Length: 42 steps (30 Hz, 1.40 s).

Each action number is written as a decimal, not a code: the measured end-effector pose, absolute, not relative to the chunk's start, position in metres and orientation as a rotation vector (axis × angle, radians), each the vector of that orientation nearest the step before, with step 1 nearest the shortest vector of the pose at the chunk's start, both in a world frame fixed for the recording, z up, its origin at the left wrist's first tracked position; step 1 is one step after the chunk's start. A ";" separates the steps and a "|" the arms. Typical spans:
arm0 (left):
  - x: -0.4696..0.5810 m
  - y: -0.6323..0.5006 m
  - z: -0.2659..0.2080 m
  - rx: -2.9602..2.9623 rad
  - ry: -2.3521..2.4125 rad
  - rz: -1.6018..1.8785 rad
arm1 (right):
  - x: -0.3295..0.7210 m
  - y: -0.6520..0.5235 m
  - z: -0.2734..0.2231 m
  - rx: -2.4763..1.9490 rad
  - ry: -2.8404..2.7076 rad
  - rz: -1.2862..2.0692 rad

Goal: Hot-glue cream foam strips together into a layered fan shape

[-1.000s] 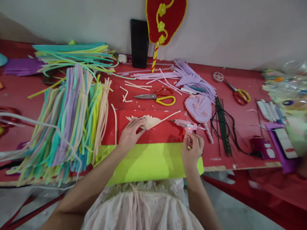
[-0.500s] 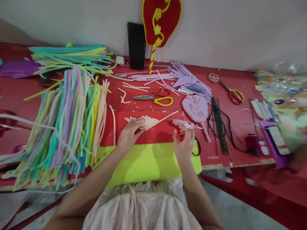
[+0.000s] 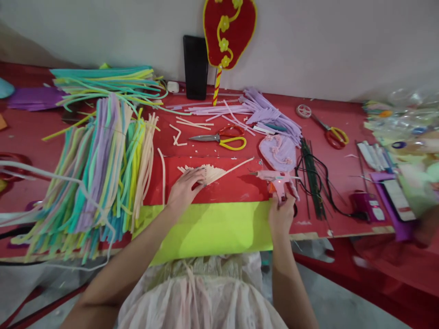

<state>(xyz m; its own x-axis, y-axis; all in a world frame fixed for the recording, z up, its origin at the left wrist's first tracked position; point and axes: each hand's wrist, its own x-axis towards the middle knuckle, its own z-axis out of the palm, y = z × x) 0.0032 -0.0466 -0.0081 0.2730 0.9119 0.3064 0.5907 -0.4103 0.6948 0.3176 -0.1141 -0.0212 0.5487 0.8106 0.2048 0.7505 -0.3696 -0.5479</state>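
Note:
My right hand (image 3: 281,214) is wrapped around the grip of a pink hot glue gun (image 3: 279,178), whose nozzle points left above the red board (image 3: 236,189). A small red light glows on the gun. My left hand (image 3: 187,185) rests over a fan-shaped piece of cream pipe cleaners (image 3: 213,172), fingers on its left part and thumb near the index fingertip, holding it against the board. One long cream stem (image 3: 242,165) sticks out from the piece to the upper right. A lilac pipe-cleaner fan (image 3: 278,153) lies just behind the glue gun.
Scissors (image 3: 219,138) lie behind the board. Pipe-cleaner bundles (image 3: 92,178) fill the left side, lilac stems (image 3: 270,112) the back. A red fan (image 3: 231,34) and a black phone (image 3: 195,68) stand by the wall. A lime-green sheet (image 3: 212,233) hangs at the front edge.
My right hand has moved right and closed on the glue gun's grip. The gun, lying on the table before, is now turned with its grip toward me. My left hand has stayed on the cream piece.

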 end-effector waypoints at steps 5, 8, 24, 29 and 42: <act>0.002 -0.048 -0.014 2.085 1.344 0.954 | 0.316 -0.111 -0.016 -2.092 -1.220 0.088; 0.002 -0.049 -0.016 2.078 1.369 0.954 | 0.310 -0.110 -0.010 -2.067 -1.186 0.018; 0.001 -0.060 -0.009 2.045 1.325 0.973 | 0.245 -0.128 -0.021 -1.952 -1.510 0.331; 0.001 -0.066 -0.007 2.025 1.327 0.963 | 0.245 -0.127 -0.023 -1.918 -1.527 0.311; 0.004 -0.084 -0.006 2.047 1.349 1.004 | 0.247 -0.127 -0.023 -1.862 -1.550 0.322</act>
<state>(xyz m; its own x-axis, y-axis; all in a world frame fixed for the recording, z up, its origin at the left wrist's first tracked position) 0.0035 -0.0840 -0.0059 0.2418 0.9195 0.3099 0.5609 -0.3931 0.7286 0.2468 -0.1269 -0.0233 0.2588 0.9382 0.2299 0.7688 -0.0560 -0.6370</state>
